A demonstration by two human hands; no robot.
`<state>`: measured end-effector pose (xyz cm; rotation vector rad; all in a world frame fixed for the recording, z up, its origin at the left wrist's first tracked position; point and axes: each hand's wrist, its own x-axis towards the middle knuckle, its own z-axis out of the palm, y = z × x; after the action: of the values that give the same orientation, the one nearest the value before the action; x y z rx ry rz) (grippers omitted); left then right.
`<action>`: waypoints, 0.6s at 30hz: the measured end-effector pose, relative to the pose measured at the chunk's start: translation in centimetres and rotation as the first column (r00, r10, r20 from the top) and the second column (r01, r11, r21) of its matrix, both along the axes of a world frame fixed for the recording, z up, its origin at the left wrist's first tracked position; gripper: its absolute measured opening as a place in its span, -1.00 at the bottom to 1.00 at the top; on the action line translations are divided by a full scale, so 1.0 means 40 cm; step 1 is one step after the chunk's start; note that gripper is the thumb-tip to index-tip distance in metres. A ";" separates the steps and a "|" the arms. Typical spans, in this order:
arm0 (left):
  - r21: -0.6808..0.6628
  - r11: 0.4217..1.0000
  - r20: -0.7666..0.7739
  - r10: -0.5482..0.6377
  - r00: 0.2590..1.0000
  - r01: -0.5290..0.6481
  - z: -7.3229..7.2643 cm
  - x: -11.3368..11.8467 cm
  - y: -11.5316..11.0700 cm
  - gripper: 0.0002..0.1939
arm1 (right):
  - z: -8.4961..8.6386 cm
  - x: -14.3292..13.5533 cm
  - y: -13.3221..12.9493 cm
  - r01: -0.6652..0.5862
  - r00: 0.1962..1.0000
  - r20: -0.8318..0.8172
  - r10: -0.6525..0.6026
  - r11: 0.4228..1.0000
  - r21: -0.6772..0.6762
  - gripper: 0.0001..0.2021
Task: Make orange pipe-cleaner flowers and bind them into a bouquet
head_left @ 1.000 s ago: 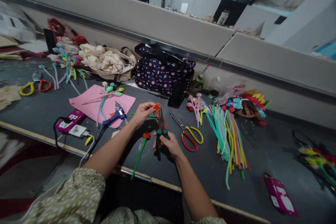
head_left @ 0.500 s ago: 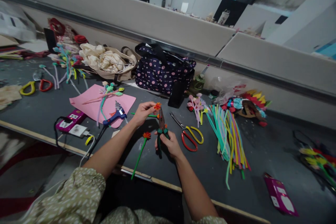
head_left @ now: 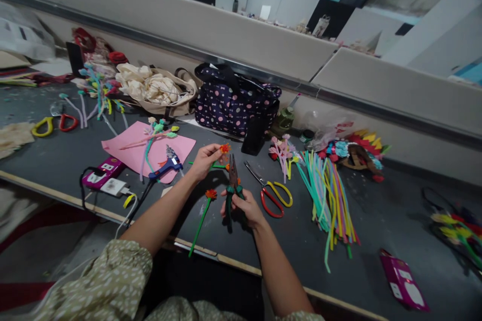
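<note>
Between the fingertips of my left hand [head_left: 207, 159] is a small orange pipe-cleaner flower [head_left: 225, 148]. My right hand [head_left: 245, 206] is closed around the dark green handles of long-nose pliers [head_left: 233, 180]. Their jaws point up, just right of the flower and slightly apart from it. Below my left hand lies an orange flower on a green stem [head_left: 202, 218], reaching towards the table edge. Another green stem [head_left: 218, 166] with an orange head lies behind my hands, partly hidden. Scissors [head_left: 271, 193] with red and yellow handles rest open to the right of the pliers.
A blue glue gun [head_left: 169, 166] lies on pink paper [head_left: 124, 143] at the left, its cord near the front edge. Bundled pipe cleaners [head_left: 331, 195] spread out at the right. Behind stand a dotted bag [head_left: 233, 103], a black phone [head_left: 254, 136] and a green bottle [head_left: 286, 117].
The pliers' tips have shifted slightly away from the orange flower, leaving a small gap. Both hands keep their hold, and the other things lie as before.
</note>
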<state>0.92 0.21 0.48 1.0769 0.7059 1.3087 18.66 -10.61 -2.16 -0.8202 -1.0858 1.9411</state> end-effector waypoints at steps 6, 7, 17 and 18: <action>-0.049 0.999 0.083 -0.004 0.997 0.008 0.003 0.000 -0.003 -0.70 | 0.004 -0.001 -0.003 0.011 0.998 -0.065 -0.013 1.000 -0.022 -0.55; -0.053 0.999 0.089 -0.005 0.996 0.010 0.003 0.001 -0.004 -0.69 | 0.004 -0.002 -0.003 0.008 0.998 -0.069 -0.009 1.000 -0.023 -0.56; -0.032 0.998 0.094 -0.057 0.994 0.060 0.000 0.006 -0.008 -0.67 | 0.001 -0.005 -0.007 -0.068 0.994 -0.085 0.065 0.997 -0.038 -0.54; -0.026 0.998 0.090 -0.058 0.994 0.061 -0.001 0.005 -0.007 -0.67 | 0.001 -0.004 -0.007 -0.074 0.994 -0.080 0.070 0.996 -0.041 -0.53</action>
<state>1.13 -0.08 0.44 1.0033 0.6199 1.2838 18.48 -10.90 -2.13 -0.7303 -1.0423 2.0462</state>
